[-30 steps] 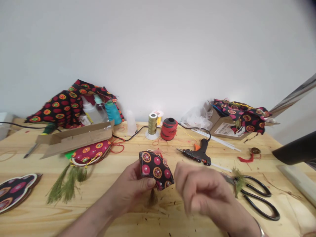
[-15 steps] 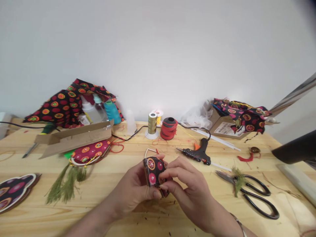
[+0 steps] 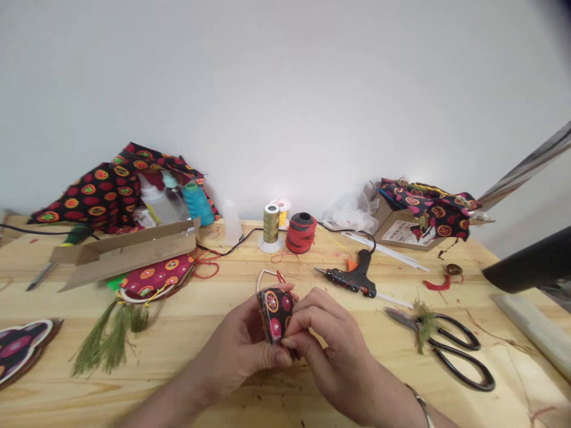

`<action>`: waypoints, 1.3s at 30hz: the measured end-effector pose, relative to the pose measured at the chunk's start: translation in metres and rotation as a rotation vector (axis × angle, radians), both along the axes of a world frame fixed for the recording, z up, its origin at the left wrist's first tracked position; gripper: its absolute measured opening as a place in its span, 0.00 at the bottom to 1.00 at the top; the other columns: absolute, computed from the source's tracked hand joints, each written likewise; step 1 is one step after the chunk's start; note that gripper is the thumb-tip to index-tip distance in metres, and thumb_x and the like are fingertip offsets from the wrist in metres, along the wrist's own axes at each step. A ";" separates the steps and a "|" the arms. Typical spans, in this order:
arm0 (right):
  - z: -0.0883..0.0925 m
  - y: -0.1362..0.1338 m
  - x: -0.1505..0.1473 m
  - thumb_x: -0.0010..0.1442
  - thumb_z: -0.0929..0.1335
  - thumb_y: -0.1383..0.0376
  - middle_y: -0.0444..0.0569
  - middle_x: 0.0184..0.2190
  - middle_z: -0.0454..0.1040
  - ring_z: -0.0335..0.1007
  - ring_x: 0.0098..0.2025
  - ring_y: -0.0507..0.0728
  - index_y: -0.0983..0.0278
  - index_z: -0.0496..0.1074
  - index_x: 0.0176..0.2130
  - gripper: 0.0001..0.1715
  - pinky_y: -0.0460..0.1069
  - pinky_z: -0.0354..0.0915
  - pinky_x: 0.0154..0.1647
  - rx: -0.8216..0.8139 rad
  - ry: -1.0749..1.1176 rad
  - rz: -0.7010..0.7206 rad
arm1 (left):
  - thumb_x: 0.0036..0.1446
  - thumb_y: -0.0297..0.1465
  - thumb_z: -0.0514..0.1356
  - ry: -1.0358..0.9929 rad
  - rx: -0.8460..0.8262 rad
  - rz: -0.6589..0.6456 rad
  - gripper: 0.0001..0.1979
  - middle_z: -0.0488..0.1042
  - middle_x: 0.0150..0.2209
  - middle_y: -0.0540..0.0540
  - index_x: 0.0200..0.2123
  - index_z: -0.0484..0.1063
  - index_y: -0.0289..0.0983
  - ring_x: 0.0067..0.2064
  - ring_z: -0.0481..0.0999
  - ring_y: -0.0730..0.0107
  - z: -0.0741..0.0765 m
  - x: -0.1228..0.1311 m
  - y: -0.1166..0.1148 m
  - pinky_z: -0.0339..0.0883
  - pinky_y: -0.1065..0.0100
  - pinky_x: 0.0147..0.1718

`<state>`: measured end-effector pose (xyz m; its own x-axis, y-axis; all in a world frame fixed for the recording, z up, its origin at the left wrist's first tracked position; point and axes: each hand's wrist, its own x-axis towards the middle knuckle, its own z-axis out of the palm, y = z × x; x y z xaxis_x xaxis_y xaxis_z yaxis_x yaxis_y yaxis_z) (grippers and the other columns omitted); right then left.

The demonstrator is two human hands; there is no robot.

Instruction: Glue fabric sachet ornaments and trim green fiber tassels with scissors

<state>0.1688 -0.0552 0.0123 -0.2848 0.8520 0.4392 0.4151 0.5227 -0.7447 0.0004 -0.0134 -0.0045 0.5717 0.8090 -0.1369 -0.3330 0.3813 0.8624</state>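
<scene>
A small piece covered in black cloth with red and orange circles [image 3: 275, 312] is held just above the wooden table [image 3: 187, 333]. My left hand [image 3: 243, 348] wraps it from the left and below, thumb pressed at its lower edge. My right hand [image 3: 325, 345] pinches its right side with closed fingers. A thin white loop [image 3: 266, 274] sticks up behind the piece.
Black scissors [image 3: 450, 351] with a green tassel lie to the right, a glue gun [image 3: 352, 276] behind them. Thread spools [image 3: 301, 233] stand at the back. A cardboard box [image 3: 125, 252], bottles, patterned cloth [image 3: 102, 193] and a tasselled pink piece [image 3: 149, 279] are on the left.
My right hand came in from the right and closed on the cloth piece. Both hands turned the piece, so it now shows narrower.
</scene>
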 end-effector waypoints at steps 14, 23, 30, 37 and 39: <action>0.009 -0.002 -0.003 0.61 0.63 0.74 0.48 0.31 0.72 0.64 0.35 0.53 0.65 0.68 0.32 0.07 0.49 0.62 0.38 0.155 -0.197 0.035 | 0.54 0.33 0.64 -0.215 -0.052 0.156 0.12 0.81 0.40 0.42 0.42 0.77 0.37 0.42 0.78 0.59 -0.014 -0.003 0.007 0.71 0.63 0.42; -0.013 -0.010 0.003 0.56 0.71 0.68 0.39 0.18 0.72 0.72 0.25 0.51 0.57 0.72 0.22 0.12 0.44 0.66 0.25 -0.176 -0.212 0.557 | 0.58 0.30 0.59 -0.315 -0.259 0.252 0.08 0.82 0.36 0.44 0.39 0.77 0.36 0.36 0.81 0.60 0.003 -0.007 0.018 0.77 0.58 0.37; 0.025 -0.003 0.032 0.61 0.66 0.64 0.46 0.29 0.75 0.70 0.29 0.49 0.64 0.77 0.41 0.12 0.43 0.65 0.30 -0.528 -0.046 0.610 | 0.62 0.30 0.55 -0.285 -0.281 0.204 0.11 0.82 0.37 0.42 0.40 0.77 0.35 0.37 0.80 0.60 0.004 -0.004 0.013 0.77 0.55 0.36; 0.006 0.013 0.024 0.57 0.69 0.56 0.41 0.22 0.67 0.59 0.23 0.48 0.65 0.70 0.29 0.14 0.44 0.57 0.25 -0.570 0.453 0.002 | 0.61 0.28 0.56 -0.292 -0.247 0.167 0.11 0.81 0.40 0.42 0.42 0.77 0.34 0.41 0.79 0.61 0.001 -0.004 0.011 0.74 0.58 0.42; -0.001 0.019 0.016 0.56 0.69 0.54 0.41 0.24 0.67 0.60 0.25 0.49 0.64 0.69 0.32 0.16 0.44 0.58 0.26 -0.532 0.467 -0.144 | 0.61 0.28 0.56 -0.286 -0.226 0.162 0.10 0.81 0.40 0.42 0.41 0.77 0.34 0.42 0.79 0.61 -0.001 -0.004 0.010 0.74 0.60 0.42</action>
